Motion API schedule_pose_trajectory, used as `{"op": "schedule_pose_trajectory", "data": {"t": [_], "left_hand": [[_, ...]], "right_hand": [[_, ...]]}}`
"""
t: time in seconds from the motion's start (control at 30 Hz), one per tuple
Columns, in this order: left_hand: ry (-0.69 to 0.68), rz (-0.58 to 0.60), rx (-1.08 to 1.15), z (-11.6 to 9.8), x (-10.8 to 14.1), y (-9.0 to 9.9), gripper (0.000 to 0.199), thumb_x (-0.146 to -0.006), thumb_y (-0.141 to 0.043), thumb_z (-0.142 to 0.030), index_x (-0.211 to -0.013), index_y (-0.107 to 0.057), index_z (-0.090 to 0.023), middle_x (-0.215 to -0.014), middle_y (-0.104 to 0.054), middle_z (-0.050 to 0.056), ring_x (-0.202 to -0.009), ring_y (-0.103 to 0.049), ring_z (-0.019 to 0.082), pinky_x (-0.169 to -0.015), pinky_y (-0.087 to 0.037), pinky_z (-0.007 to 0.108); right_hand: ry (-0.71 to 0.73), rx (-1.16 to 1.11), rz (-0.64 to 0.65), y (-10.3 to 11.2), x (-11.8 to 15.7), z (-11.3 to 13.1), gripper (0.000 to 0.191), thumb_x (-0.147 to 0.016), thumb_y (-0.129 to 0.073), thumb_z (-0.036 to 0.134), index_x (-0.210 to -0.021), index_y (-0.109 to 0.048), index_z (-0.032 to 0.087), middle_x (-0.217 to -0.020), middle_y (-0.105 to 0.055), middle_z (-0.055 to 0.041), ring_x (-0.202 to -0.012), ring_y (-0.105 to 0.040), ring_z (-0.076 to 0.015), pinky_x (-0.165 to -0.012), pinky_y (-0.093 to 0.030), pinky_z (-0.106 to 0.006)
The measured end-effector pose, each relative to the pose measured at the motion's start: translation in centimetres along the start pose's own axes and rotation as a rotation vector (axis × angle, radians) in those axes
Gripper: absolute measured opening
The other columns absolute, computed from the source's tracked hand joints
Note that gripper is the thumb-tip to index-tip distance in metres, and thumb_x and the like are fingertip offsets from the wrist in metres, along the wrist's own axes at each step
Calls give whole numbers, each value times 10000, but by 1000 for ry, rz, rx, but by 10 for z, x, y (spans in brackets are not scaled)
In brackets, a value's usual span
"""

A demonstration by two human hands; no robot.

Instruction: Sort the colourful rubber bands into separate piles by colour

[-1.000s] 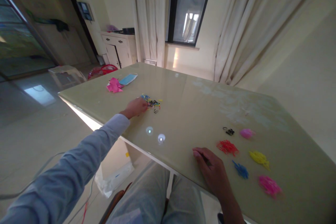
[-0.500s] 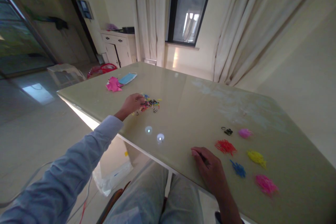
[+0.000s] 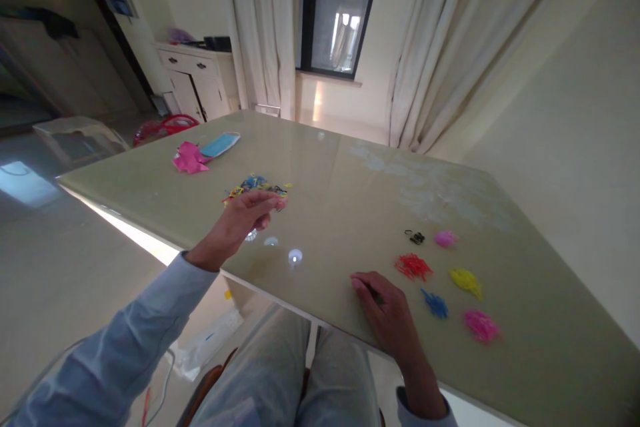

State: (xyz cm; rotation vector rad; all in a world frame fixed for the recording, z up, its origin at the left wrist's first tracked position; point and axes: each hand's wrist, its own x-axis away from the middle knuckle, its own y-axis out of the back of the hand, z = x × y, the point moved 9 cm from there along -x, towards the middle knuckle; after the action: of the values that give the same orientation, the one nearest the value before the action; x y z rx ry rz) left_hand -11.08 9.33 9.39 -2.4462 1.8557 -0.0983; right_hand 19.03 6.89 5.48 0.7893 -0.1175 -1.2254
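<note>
My left hand (image 3: 245, 219) is raised just in front of a mixed pile of small coloured rubber bands (image 3: 253, 182), partly covering it. Its thumb and fingers are pinched together, with a reddish rubber band (image 3: 283, 202) at the tips. My right hand (image 3: 385, 310) rests closed at the table's near edge; whether anything is inside it is hidden. Beside it are sorted heaps: red bands (image 3: 413, 266), blue bands (image 3: 435, 303), yellow bands (image 3: 466, 281), bright pink bands (image 3: 481, 325), black bands (image 3: 415, 237) and light pink bands (image 3: 445, 238).
The glossy table (image 3: 320, 213) carries a crumpled pink wrapper (image 3: 191, 157) and a blue face mask (image 3: 221, 145) at its far left. A whitish smear (image 3: 430, 187) marks the right back. Beyond stand a white cabinet (image 3: 197, 80) and curtains (image 3: 263, 33).
My left hand has come up out of the mixed pile toward me, now pinching a reddish band. The view has turned slightly right. My right hand stays in place on the table.
</note>
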Motion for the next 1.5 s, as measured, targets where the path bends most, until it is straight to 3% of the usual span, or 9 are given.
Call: {"op": "schedule_pose_trajectory", "data": {"t": [0.23, 0.47, 1.03, 1.2, 1.33, 1.5], "left_hand": [[253, 152, 361, 28, 32, -46, 212, -721, -799, -266, -883, -721, -155, -918, -717, 45, -485, -450, 1, -429, -343, 130], [290, 215, 407, 25, 58, -88, 219, -719, -804, -264, -891, -732, -148, -917, -725, 64, -463, -427, 1, -426, -327, 148], [359, 366, 476, 42, 80, -156, 213, -755, -778, -295, -902, -731, -148, -930, -725, 68, -449, -397, -4, -443, -323, 167], [473, 439, 560, 47, 89, -182, 208, -722, -799, -267, -853, -721, -125, -764, -666, 22, -443, -404, 3, -436, -334, 152], [567, 536, 617, 53, 99, -203, 161, -754, -765, -263, -806, -695, -128, -526, -480, -47, -420, -368, 23, -435, -332, 158], [577, 587, 597, 54, 100, -219, 163, -755, -761, -272, -816, -701, -133, -480, -435, -55, -412, -354, 31, -434, -325, 167]], "right_hand": [[-6, -10, 5, -1, 0, -2, 240, -952, -506, 319, -917, -708, 195, -863, -728, -62, -795, -669, -179, -727, -513, -259], [-37, -15, 8, -2, 1, -2, 226, -953, -513, 306, -902, -704, 196, -856, -722, -50, -792, -656, -165, -732, -495, -249], [-44, -36, 15, -3, 0, 1, 199, -936, -520, 255, -914, -710, 197, -857, -717, -47, -782, -628, -158, -721, -466, -255], [-35, -66, 20, -5, 1, 0, 188, -924, -508, 215, -902, -694, 192, -846, -702, -42, -769, -612, -158, -727, -466, -254], [-24, -117, -5, -4, 1, 1, 206, -906, -471, 168, -863, -669, 203, -815, -706, -33, -731, -619, -155, -700, -480, -244], [-60, -106, 5, -5, 2, -2, 158, -848, -526, 142, -867, -671, 204, -803, -730, -41, -725, -655, -175, -666, -499, -245]]}}
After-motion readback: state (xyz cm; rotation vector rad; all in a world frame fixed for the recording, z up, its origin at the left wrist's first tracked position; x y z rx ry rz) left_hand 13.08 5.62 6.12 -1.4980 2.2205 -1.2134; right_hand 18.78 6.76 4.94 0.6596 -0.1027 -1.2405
